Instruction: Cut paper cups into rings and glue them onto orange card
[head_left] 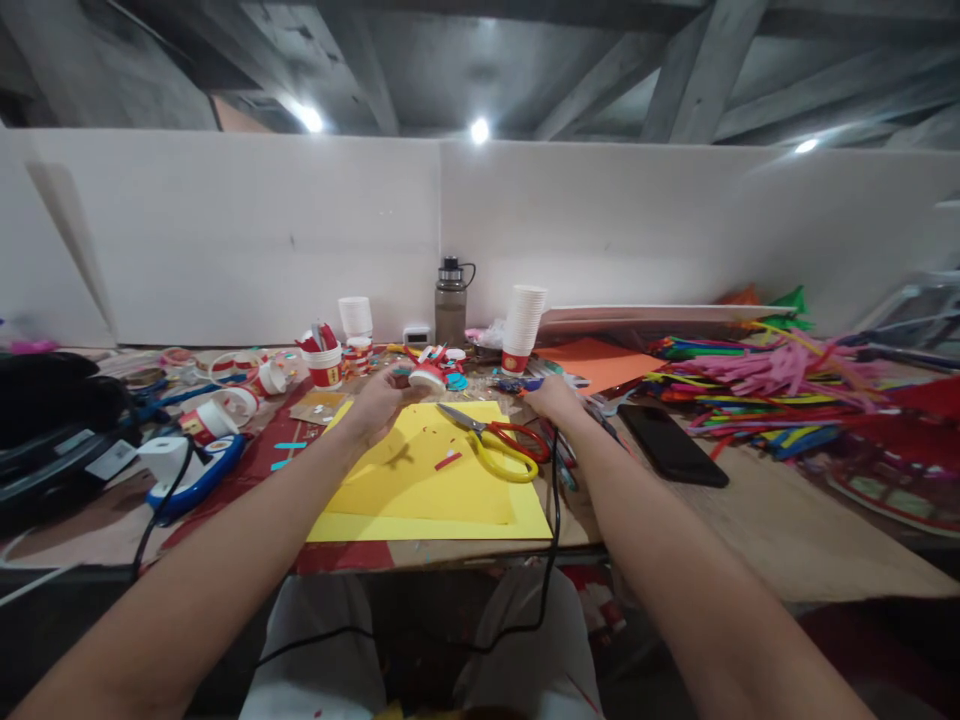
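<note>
My left hand (381, 400) is closed at the edge of a cut-down red and white paper cup (427, 380), tilted above the yellow paper (420, 490). Red and blue bits show behind the cup. My right hand (556, 398) reaches to the clutter at the back right of the paper, fingers drawn together; what they grip is too small and blurred to make out. A black cord (555, 500) hangs down from beneath it. Between the hands, scissors (499, 445) with red and yellow handles lie on the paper beside small red scraps.
Stacked paper cups (523, 325) and a grey bottle (451, 305) stand at the back. On the right lie a black phone (671, 445), orange paper (600, 365) and colourful pipe cleaners (780, 380). A blue and white power strip (199, 480) sits at the left.
</note>
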